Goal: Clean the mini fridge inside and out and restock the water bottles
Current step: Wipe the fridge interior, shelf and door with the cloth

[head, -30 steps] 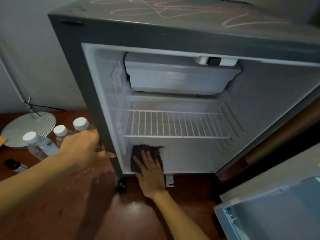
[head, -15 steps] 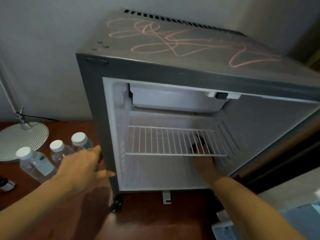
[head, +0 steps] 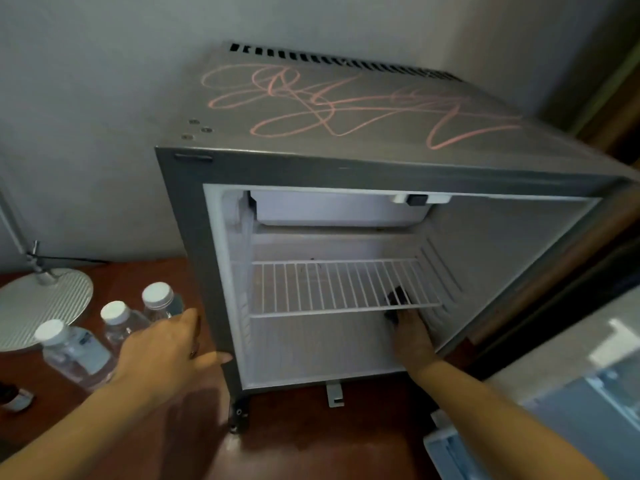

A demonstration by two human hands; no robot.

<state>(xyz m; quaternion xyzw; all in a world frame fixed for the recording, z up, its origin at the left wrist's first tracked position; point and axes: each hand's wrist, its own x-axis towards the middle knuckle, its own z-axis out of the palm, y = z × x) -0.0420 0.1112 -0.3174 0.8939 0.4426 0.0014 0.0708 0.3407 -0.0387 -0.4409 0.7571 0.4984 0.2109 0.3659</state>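
Note:
The grey mini fridge [head: 194,237] stands open on a red-brown surface, pink scribbles [head: 325,102] across its top. Inside are a white wire shelf [head: 325,289] and a white freezer box [head: 329,209]. My right hand [head: 410,336] reaches under the shelf at the right side of the interior and presses a dark cloth [head: 396,299], seen partly through the wires. My left hand [head: 166,351] rests with fingers spread against the fridge's left front edge, holding nothing. Three clear water bottles [head: 74,355] with white caps stand just left of it.
A white lamp base [head: 38,306] with its thin arm sits at the far left. A small dark bottle [head: 14,398] lies at the left edge. The open fridge door [head: 571,403] fills the lower right. A wall is close behind.
My right hand has slid the cloth from the front left of the fridge floor to the right side under the shelf. The view has tilted up, showing the scribbled top. My left hand stays put.

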